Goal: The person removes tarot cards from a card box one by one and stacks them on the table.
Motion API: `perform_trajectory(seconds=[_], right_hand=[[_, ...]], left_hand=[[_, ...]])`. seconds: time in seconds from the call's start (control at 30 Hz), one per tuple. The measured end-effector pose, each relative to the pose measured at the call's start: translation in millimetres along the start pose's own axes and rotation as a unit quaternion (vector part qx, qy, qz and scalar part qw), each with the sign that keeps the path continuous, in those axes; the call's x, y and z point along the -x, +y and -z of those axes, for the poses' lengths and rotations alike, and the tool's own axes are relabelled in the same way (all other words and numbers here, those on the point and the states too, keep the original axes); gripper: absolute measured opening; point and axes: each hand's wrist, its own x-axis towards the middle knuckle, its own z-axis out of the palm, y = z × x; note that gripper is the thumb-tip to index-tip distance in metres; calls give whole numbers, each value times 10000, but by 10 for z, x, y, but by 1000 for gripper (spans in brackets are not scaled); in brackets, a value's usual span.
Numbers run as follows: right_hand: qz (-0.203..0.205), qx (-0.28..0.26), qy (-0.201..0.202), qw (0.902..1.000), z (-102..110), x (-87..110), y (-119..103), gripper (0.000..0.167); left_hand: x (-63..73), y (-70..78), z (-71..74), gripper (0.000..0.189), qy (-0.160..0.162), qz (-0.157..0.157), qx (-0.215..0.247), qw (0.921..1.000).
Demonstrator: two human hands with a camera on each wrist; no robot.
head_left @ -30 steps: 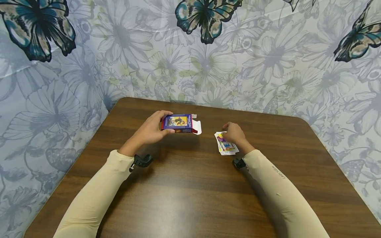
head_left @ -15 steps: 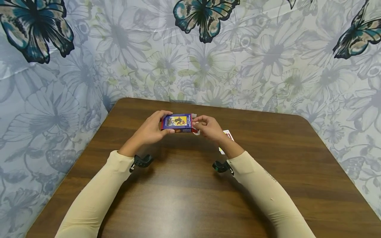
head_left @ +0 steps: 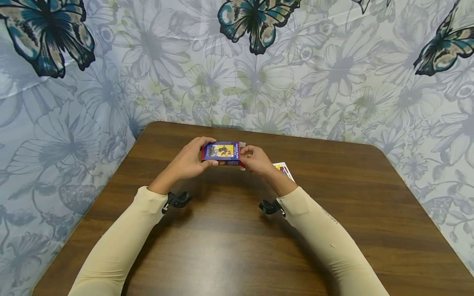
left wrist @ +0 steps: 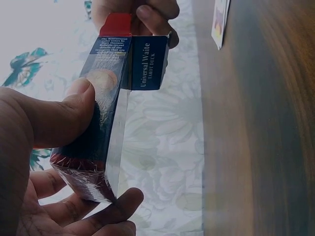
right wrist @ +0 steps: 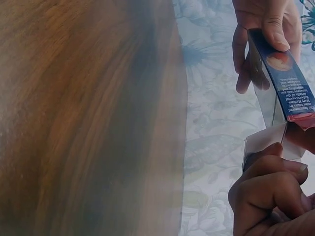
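Observation:
A blue and red tarot card box (head_left: 222,152) is held raised over the table in the head view, its open end facing right. My left hand (head_left: 188,163) grips the far end, thumb on the near narrow side and fingers across the other. At the open end is my right hand (head_left: 257,159), fingers curled against the opening. In the left wrist view, the lid flap (left wrist: 149,64) hangs out, reading "Universal Waite". Whether the right fingers pinch a card or the flap is hidden. A small stack of cards (head_left: 284,169) lies partly behind the right wrist.
The brown wooden table (head_left: 222,230) extends toward me and to both sides. Its back edge meets a floral, butterfly-printed backdrop (head_left: 333,74). Black wrist devices (head_left: 178,200) sit on both forearms.
My right hand has left the card stack and moved left to the box's open end, where it has shifted slightly further in. The left hand and box have barely moved.

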Motion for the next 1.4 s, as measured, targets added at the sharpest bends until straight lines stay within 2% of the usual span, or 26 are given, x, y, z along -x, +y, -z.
perform_trajectory(seconds=[0.17, 0.57, 0.77, 0.93, 1.4], right_hand=[[-7, -175, 31, 9998, 39, 18, 23, 13], [213, -352, 273, 9988, 255, 116, 107, 30], [131, -368, 449, 9982, 210, 185, 127, 40], [252, -502, 510, 9971, 139, 235, 146, 45], [527, -1104, 1131, 9860, 189, 274, 194, 43]], left_hand=[[1, -3, 0, 64, 14, -5, -17, 10000], [-12, -18, 18, 64, 74, 29, -97, 9999], [-12, -19, 24, 65, 66, 75, -60, 9999], [-19, -22, 22, 65, 57, 107, -97, 9999], [-11, -18, 27, 66, 105, 87, -60, 9999]])
